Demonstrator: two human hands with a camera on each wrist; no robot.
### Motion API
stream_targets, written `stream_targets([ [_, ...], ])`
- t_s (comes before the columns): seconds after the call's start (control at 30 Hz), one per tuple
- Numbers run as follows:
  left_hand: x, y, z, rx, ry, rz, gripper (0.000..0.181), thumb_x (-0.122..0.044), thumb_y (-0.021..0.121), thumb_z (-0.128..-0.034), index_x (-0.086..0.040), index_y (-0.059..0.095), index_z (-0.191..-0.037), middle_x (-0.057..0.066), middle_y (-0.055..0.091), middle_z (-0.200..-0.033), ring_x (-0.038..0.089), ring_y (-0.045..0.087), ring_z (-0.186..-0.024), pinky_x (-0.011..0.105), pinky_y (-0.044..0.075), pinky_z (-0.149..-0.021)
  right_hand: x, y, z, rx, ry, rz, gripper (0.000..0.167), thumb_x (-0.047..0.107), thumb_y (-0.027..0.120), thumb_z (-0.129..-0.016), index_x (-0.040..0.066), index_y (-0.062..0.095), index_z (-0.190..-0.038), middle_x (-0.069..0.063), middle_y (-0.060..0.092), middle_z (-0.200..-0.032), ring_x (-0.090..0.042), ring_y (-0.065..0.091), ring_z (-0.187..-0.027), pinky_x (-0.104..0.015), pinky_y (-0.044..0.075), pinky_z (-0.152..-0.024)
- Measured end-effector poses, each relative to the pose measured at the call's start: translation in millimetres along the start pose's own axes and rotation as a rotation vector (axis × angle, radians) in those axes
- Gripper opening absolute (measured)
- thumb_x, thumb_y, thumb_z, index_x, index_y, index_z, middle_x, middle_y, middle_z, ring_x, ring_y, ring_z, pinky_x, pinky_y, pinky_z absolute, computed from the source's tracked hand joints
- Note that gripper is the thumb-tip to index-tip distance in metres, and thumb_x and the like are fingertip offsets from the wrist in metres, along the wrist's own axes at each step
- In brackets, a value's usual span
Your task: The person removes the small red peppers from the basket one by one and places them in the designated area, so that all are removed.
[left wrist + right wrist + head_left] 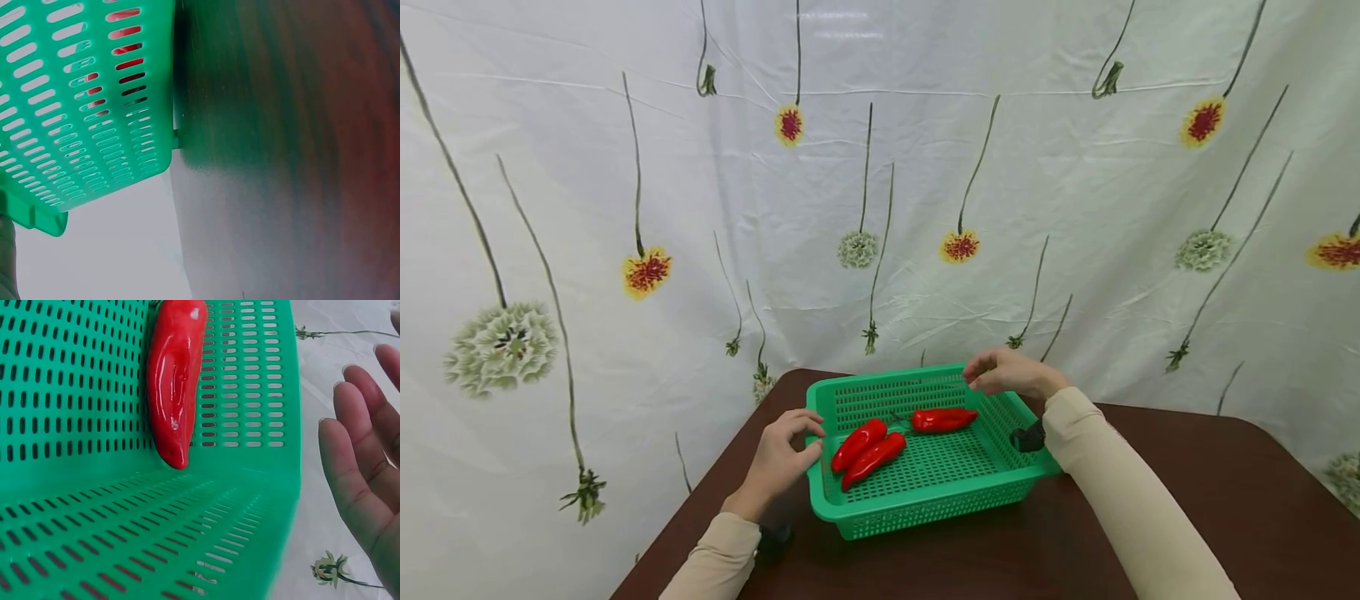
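A green plastic basket [925, 496] with slotted walls holds several glossy red peppers. Two peppers [872, 458] lie side by side near its left end. Another pepper [943, 420] lies along the far wall, also seen as a long red pepper [175, 381] in the right wrist view. My left hand [782, 457] is at the basket's left rim, fingers loosely bent; whether it touches the rim I cannot tell. Above the far right corner hovers my right hand [1007, 372], holding nothing, its fingers [350, 462] relaxed and apart from the basket in the right wrist view.
The basket stands on a dark brown wooden table [1157, 450]. Behind the table hangs a white cloth [925, 200] printed with flowers and dandelions. Dark wrist straps [1028, 437] sit below both hands.
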State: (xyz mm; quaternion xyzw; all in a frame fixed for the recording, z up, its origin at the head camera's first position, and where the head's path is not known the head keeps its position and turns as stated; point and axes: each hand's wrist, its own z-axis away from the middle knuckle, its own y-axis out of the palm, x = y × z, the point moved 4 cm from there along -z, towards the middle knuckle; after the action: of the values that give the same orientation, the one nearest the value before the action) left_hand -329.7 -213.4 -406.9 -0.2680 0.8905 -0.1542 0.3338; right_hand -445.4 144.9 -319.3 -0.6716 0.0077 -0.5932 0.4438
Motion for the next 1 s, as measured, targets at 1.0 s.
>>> stream_targets([
  [1.0, -2.6, -1.4, 0.5, -0.006, 0.021, 0.016, 0.016, 0.007, 0.068, -0.079, -0.007, 0.073, -0.084, 0.013, 0.071, -0.107, 0.029, 0.064, -0.104, 0.036, 0.055, -0.08, -13.1, 21.0, -32.3, 0.086, 0.059, 0.06, 0.04, 0.006, 0.061, -0.096, -0.008, 0.053, -0.133, -0.03, 0.054, -0.138, -0.031, 0.062, -0.117, -0.058, 0.045, -0.105],
])
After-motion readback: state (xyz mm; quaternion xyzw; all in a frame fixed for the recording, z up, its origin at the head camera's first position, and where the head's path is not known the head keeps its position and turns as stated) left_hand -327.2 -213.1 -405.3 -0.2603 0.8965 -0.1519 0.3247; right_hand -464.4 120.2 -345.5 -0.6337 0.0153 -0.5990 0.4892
